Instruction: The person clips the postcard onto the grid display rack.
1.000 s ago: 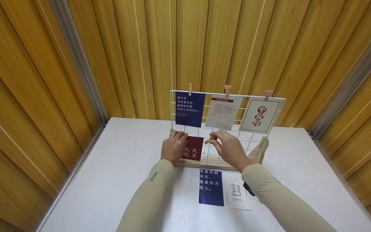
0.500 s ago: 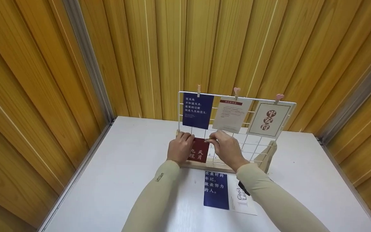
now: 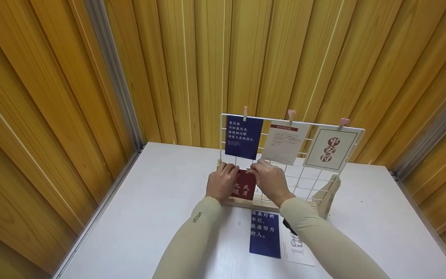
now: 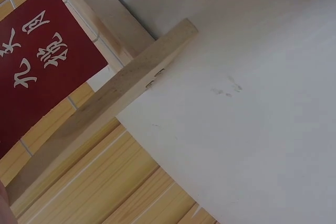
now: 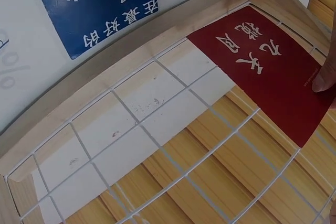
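Note:
The left hand (image 3: 222,182) holds a red card (image 3: 247,185) with white characters against the lower left of a white wire grid (image 3: 290,181). Its thumb (image 5: 325,78) presses the card's face in the right wrist view. At the card's top edge, the right hand (image 3: 272,181) pinches a small wooden clip (image 3: 250,170), mostly hidden by the fingers. Above the hands, a blue card (image 3: 243,137), a white card with a red band (image 3: 285,143) and a cream card with red circles (image 3: 330,149) hang from the grid's top wire.
Pink-topped clips, including a heart-shaped one (image 3: 292,113), sit along the grid's top. A wooden base (image 4: 115,85) supports the grid on the white table (image 3: 168,174). Another blue card (image 3: 265,234) and a white "Good Luck" card (image 3: 298,252) lie in front, partly under the right forearm.
The right hand has moved left with the clip to the red card's top edge, close to the left hand. The left hand stays on the card. The head view has shifted slightly.

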A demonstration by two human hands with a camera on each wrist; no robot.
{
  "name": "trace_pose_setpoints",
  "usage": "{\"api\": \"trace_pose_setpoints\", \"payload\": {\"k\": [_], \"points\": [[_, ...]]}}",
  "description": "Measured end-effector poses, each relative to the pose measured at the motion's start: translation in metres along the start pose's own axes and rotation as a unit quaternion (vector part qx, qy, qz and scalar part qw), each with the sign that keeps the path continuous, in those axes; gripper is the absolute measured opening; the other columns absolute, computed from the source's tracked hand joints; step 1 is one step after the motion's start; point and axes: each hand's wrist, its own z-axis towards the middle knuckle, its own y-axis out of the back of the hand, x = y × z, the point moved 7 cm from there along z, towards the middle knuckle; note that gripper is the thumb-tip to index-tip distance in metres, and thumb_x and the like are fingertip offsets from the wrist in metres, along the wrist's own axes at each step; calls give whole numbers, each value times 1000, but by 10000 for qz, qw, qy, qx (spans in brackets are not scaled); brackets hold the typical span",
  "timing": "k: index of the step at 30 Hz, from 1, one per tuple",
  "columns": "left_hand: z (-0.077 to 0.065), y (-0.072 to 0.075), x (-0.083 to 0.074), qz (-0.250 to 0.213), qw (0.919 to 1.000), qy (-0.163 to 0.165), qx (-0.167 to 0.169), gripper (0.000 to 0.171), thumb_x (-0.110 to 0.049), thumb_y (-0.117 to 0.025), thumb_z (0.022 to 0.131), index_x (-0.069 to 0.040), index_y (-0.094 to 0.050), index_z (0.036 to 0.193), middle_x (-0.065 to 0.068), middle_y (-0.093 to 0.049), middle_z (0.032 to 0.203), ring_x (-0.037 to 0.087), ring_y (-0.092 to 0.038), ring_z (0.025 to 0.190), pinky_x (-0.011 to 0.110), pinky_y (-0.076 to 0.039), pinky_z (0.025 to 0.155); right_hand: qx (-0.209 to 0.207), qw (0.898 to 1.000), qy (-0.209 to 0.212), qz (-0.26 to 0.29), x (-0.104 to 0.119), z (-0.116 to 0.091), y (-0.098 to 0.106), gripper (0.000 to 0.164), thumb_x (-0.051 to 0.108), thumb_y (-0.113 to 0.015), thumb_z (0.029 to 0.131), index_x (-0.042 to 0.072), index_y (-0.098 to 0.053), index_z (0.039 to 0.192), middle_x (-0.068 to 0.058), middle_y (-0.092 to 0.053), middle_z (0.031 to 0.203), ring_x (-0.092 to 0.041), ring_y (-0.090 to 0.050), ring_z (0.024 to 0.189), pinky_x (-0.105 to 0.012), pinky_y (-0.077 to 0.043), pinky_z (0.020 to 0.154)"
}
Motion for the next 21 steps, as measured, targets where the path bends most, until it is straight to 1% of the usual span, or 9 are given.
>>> {"api": "trace_pose_setpoints", "payload": {"k": [7,15,21], "points": [[-6,0,-1,79,9998,64,190,20,-20,-71,92,-14,-74,110,0,-71,104,17,-63,95,27,-58,63,105,9998,171,-38,6,3,-11,11,7,-82,76,4,-72,80,-3,-64,71,-23,-64,57,-36,-53,48],[-5,2,-1,60,9999,78,-27,20,-18,-73,88,-14,-75,108,0,-70,103,17,-63,94,28,-58,59,223,9989,302,-299,8,8,-21,9,5,-81,76,5,-73,78,-3,-63,68,-22,-62,53,-35,-52,46],[-4,4,-2,144,9998,61,-115,21,-15,-75,86,-15,-75,107,-1,-70,101,16,-63,92,28,-58,60,353,9973,445,-457,8,14,-27,9,2,-78,76,7,-72,74,-4,-63,67,-22,-61,51,-36,-51,44]]}}
